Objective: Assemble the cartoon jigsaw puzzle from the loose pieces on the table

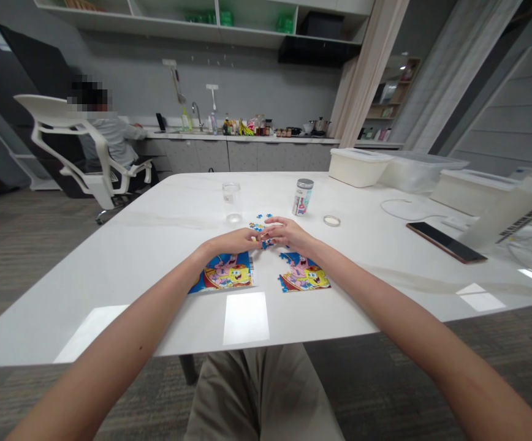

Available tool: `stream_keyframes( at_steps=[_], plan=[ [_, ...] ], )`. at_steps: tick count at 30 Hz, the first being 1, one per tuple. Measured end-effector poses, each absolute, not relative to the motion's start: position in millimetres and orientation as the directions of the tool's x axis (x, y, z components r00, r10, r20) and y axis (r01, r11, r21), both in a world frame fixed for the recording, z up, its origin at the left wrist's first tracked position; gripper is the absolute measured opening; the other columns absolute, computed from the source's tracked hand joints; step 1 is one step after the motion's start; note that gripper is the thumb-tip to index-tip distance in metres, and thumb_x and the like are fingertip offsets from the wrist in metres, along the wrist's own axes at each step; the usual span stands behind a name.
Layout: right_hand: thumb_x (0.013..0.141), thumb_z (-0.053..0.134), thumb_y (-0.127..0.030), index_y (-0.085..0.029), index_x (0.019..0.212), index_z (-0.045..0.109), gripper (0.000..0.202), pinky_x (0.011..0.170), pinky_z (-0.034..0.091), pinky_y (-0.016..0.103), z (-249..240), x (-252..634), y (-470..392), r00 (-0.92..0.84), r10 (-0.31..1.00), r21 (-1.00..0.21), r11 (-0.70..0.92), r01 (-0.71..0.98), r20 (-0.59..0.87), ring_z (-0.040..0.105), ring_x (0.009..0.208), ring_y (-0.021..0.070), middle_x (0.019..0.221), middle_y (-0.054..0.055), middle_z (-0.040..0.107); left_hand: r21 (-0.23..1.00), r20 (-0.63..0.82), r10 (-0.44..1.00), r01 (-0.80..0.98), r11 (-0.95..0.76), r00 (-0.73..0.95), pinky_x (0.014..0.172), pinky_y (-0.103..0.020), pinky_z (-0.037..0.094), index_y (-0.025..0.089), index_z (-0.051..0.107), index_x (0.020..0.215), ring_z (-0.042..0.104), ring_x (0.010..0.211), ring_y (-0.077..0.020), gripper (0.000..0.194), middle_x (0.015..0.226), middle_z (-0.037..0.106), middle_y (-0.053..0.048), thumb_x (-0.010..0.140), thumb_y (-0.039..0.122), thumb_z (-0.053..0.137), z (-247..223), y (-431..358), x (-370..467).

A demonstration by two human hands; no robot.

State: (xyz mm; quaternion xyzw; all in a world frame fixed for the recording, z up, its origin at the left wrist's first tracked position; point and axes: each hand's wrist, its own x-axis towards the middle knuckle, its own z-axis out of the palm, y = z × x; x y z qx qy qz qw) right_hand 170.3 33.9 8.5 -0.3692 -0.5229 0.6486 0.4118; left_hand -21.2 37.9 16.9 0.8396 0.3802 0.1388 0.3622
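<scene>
My left hand reaches in over the table, its fingers bunched together at a small heap of loose jigsaw pieces. What those fingers hold, if anything, is too small to make out. From the other side my right hand meets it, fingers curved and somewhat apart, its fingertips close to the left ones and partly covering the pieces. Below my left wrist lies a cartoon picture sheet, partly hidden by the forearm. A partly assembled jigsaw with the same cartoon lies beside my right forearm, its left edge uneven.
Beyond the hands stand a clear jar and a printed can, with a round lid nearby. A phone, cables and several plastic boxes occupy the right side. A person sits at the back counter.
</scene>
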Motion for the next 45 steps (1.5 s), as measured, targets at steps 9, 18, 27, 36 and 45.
stream_keyframes(
  at_steps=[9, 18, 27, 36, 45],
  plan=[
    [0.061, 0.072, -0.007, -0.017, 0.090, 0.061, 0.032, 0.064, 0.049, 0.024, 8.8, 169.1, 34.3, -0.379, 0.924, -0.985, -0.112, -0.132, -0.054, 0.065, 0.066, 0.0119, 0.075, 0.001, 0.072, 0.649, -0.043, 0.779, 0.610, -0.454, 0.625, 0.068, -0.026, 0.038, 0.017, 0.057, 0.089, 0.048, 0.072, -0.0141, 0.025, 0.081, 0.057, -0.001, 0.076, 0.038, 0.052, 11.0, 42.1, -22.9],
    [0.060, 0.074, -0.005, -0.016, 0.086, 0.062, 0.031, 0.059, 0.044, 0.020, 7.0, 167.8, 35.9, -0.371, 0.927, -0.984, -0.109, -0.143, -0.049, 0.063, 0.066, 0.0108, 0.072, 0.000, 0.069, 0.700, -0.071, 0.787, 0.593, -0.397, 0.612, 0.053, -0.027, 0.030, 0.017, 0.057, 0.092, 0.035, 0.053, -0.0113, 0.035, 0.059, 0.041, 0.004, 0.084, 0.050, 0.051, 16.6, 33.8, -20.6],
    [0.059, 0.069, 0.000, -0.017, 0.087, 0.060, 0.033, 0.058, 0.046, 0.020, 7.1, 169.3, 36.0, -0.384, 0.923, -0.986, -0.077, -0.148, -0.015, 0.062, 0.062, 0.0093, 0.067, -0.004, 0.065, 0.733, -0.106, 0.774, 0.575, -0.364, 0.625, 0.047, -0.027, 0.026, 0.019, 0.054, 0.092, 0.031, 0.049, -0.0109, 0.037, 0.058, 0.037, 0.005, 0.085, 0.056, 0.048, 14.5, 35.5, -22.2],
    [0.069, 0.077, -0.014, -0.016, 0.088, 0.061, 0.025, 0.062, 0.051, 0.021, 5.9, 168.5, 36.8, -0.364, 0.931, -0.985, -0.077, -0.154, -0.015, 0.062, 0.059, 0.0092, 0.071, 0.002, 0.071, 0.691, -0.100, 0.732, 0.576, -0.436, 0.674, 0.046, -0.026, 0.026, 0.016, 0.059, 0.097, 0.032, 0.050, -0.0104, 0.047, 0.059, 0.035, 0.004, 0.088, 0.058, 0.043, 20.4, 31.5, -20.8],
    [0.071, 0.073, -0.011, -0.018, 0.089, 0.059, 0.024, 0.065, 0.053, 0.023, 2.3, 169.1, 39.8, -0.361, 0.932, -0.979, -0.077, -0.191, -0.003, 0.065, 0.065, 0.0110, 0.076, 0.003, 0.073, 0.693, -0.109, 0.740, 0.585, -0.422, 0.664, 0.045, -0.027, 0.025, 0.016, 0.058, 0.079, 0.029, 0.048, -0.0101, 0.048, 0.059, 0.034, 0.003, 0.089, 0.060, 0.040, 20.8, 30.4, -20.7]
  ],
)
